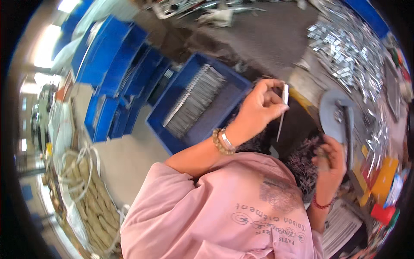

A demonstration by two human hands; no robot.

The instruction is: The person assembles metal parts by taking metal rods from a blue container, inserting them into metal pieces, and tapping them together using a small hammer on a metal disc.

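Observation:
My left hand (262,107), with a beaded bracelet and a metal bangle on its wrist, is raised beside the blue bin. Its thumb and fingers pinch a thin, bright metal strip (282,113) that points downward. Lower on the right, over my dark patterned clothing, hovers my right hand (331,162). Its fingers are loosely curled and apart, somewhat blurred, and nothing shows between them. The blue bin (160,116) holds a neat row of thin metal strips (196,101). A round grey plate (331,113) with a dark upright bar stands beyond my right hand.
Loose shiny metal pieces (345,54) lie heaped at the far right. Stacked blue bins (110,64) stand at the left. A woven bundle (88,203) lies at the lower left. Yellow (384,181) and red (383,214) objects crowd the right edge.

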